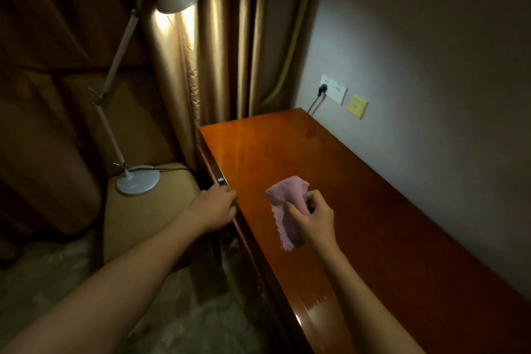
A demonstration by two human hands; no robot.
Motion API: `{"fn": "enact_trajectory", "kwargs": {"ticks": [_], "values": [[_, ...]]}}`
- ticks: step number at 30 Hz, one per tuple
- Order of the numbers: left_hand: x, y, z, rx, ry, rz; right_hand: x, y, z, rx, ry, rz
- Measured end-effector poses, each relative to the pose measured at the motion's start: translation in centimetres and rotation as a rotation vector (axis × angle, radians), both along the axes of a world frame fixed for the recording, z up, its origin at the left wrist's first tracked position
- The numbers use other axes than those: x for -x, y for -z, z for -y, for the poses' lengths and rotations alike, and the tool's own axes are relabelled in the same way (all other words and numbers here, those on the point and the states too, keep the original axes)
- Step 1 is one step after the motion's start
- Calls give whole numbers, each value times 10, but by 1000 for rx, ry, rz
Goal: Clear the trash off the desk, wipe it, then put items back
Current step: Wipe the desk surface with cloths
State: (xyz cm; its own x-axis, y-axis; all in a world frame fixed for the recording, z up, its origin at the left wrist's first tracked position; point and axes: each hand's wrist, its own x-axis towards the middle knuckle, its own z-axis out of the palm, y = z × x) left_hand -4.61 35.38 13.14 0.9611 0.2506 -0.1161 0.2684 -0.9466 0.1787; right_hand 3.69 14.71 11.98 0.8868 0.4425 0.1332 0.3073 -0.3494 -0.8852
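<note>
Gripping the pink cloth (287,210) lengthwise along the desk (388,224), right hand (311,217); left hand (215,207) curls over its edge.

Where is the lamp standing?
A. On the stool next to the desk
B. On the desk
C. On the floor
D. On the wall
A: the lamp has its round base on the padded stool left of the desk, not on the desk top.
</note>
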Motion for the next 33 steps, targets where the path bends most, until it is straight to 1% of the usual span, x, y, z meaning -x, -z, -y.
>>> {"fn": "enact_trajectory", "kwargs": {"ticks": [4,10,17,25,30,33], "values": [[-40,6,-59,-7,-15,-20,-47,6,-54,-22,-5,-29],[-125,36,-147,-21,35,-82,-111,35,-130,68,30,-96],[-242,44,-241,-14,163,-95,-200,45,-218,145,200,-96],[-316,77,-295,41,225,-167,-260,77,-257,371,336,-138],[-351,102,-315,89,235,-211,-311,90,-283,522,345,-35],[-381,111,-329,92,215,-257,-351,92,-299,546,342,62]]}}
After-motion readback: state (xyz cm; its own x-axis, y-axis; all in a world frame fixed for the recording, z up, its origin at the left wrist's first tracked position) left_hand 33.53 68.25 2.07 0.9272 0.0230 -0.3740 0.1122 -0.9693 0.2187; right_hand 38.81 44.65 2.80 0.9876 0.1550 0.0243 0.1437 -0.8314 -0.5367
